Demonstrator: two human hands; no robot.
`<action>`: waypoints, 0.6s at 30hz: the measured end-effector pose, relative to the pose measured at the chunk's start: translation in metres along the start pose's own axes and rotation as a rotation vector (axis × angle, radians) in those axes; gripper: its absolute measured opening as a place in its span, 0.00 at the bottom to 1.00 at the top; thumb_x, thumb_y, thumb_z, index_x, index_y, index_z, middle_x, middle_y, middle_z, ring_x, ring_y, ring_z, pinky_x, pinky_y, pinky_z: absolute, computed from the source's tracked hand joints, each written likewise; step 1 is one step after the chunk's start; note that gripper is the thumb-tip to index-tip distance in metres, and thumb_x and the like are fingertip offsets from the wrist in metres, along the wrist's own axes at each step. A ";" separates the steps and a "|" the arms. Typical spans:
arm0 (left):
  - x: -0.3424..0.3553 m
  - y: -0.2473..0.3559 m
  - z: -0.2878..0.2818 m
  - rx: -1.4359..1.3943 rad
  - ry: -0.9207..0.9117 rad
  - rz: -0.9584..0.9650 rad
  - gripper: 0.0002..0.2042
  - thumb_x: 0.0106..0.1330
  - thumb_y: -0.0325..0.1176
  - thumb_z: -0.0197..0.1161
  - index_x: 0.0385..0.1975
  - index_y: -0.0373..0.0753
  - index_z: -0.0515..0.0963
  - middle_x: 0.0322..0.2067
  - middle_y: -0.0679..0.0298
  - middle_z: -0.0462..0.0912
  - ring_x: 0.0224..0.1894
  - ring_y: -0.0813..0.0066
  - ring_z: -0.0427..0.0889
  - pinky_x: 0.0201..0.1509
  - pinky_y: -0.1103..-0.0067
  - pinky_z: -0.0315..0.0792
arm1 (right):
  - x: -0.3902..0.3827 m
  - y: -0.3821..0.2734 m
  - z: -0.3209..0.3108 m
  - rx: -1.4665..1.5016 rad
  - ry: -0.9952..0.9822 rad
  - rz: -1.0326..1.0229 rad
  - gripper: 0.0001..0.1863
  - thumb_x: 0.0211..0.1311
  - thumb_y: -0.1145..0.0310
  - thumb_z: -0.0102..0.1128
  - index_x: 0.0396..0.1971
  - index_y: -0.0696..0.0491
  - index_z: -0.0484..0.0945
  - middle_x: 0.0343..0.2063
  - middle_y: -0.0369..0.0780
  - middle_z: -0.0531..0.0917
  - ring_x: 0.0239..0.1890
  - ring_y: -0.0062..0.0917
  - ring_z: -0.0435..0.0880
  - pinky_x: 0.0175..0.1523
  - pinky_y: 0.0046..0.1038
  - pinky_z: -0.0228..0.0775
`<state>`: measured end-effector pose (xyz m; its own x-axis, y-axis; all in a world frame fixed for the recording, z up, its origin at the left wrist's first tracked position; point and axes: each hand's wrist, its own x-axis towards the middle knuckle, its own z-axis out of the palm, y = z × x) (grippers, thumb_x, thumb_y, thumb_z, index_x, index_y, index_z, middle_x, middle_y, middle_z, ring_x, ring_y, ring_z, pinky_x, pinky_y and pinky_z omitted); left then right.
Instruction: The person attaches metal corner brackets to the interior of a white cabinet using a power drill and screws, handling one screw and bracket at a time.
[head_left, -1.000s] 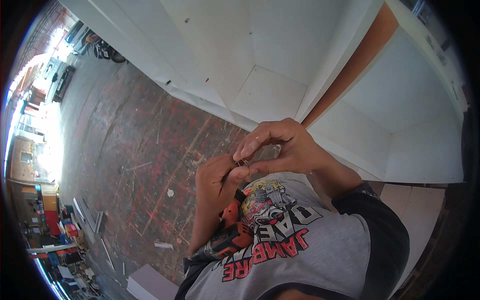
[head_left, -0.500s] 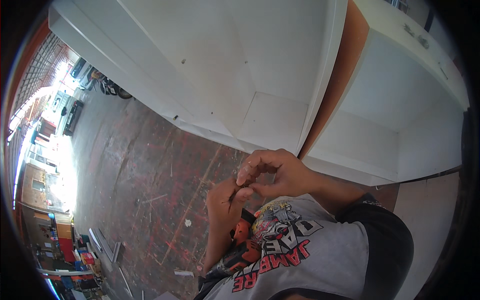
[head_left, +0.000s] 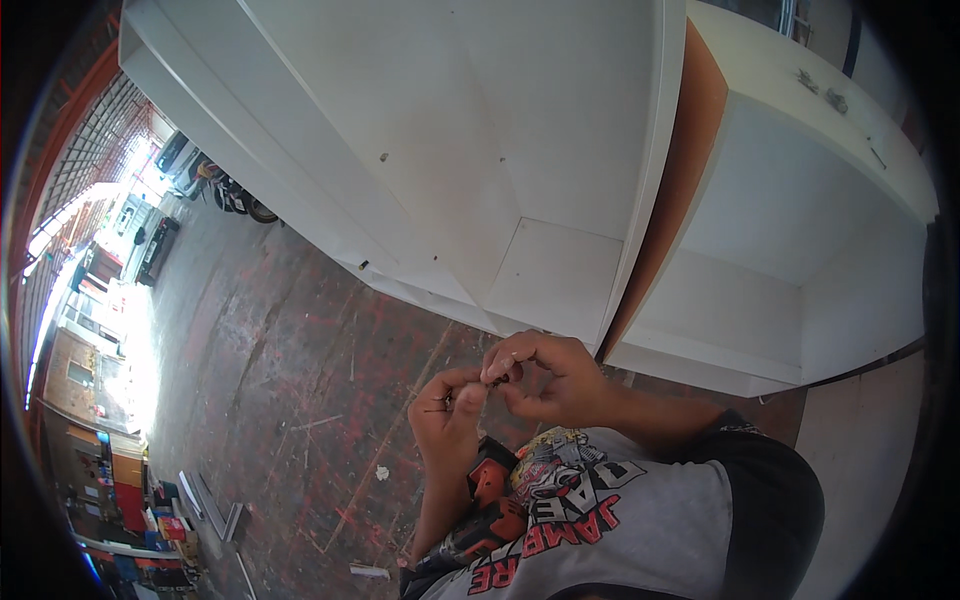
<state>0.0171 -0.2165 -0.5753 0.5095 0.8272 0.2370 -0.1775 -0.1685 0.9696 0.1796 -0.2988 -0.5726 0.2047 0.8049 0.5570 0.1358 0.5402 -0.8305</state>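
My left hand (head_left: 445,415) and my right hand (head_left: 555,380) meet in front of my chest, with their fingertips together. Between them the right fingers pinch a small dark piece (head_left: 500,381), too small to make out fully. Thin dark screw-like bits (head_left: 437,404) poke out between the curled fingers of the left hand. An orange and black cordless drill (head_left: 488,525) rests against my shirt, tucked beside the left forearm. Just beyond the hands stands a large white cabinet (head_left: 420,100) with small holes and dark fittings in its panels.
To the right is a second white cabinet box (head_left: 730,270) with a brown edge panel and small metal bits on top. Metal profiles (head_left: 210,505) and scraps lie on the stained floor (head_left: 300,400). A motorcycle (head_left: 235,195) and shelves of goods stand farther left.
Both hands have moved slightly lower in view, and the left hand has turned, so its fingers and the thin dark bits now show. The view has shifted slightly.
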 end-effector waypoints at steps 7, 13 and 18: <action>0.000 -0.006 -0.008 -0.354 -0.065 -0.316 0.12 0.69 0.37 0.67 0.37 0.32 0.82 0.22 0.73 0.74 0.22 0.86 0.67 0.26 0.85 0.59 | -0.002 -0.006 0.001 -0.155 -0.008 -0.026 0.20 0.57 0.81 0.67 0.50 0.53 0.75 0.43 0.39 0.84 0.42 0.20 0.82 0.44 0.23 0.73; -0.004 -0.003 -0.009 -0.256 -0.034 -0.299 0.11 0.68 0.36 0.69 0.36 0.33 0.82 0.23 0.73 0.76 0.23 0.88 0.67 0.27 0.86 0.60 | -0.013 0.001 0.016 -0.148 0.069 -0.111 0.25 0.60 0.83 0.65 0.56 0.56 0.68 0.46 0.43 0.82 0.45 0.24 0.83 0.45 0.25 0.75; -0.006 0.001 -0.016 -0.072 -0.035 -0.126 0.11 0.66 0.35 0.71 0.37 0.32 0.84 0.27 0.71 0.82 0.29 0.89 0.74 0.32 0.89 0.66 | -0.017 0.004 0.029 -0.205 0.214 -0.162 0.24 0.59 0.80 0.68 0.55 0.55 0.71 0.45 0.42 0.85 0.43 0.26 0.87 0.43 0.27 0.79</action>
<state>0.0000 -0.2131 -0.5771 0.5605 0.8199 0.1167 -0.1694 -0.0244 0.9853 0.1484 -0.3028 -0.5851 0.3604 0.6307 0.6872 0.3708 0.5791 -0.7260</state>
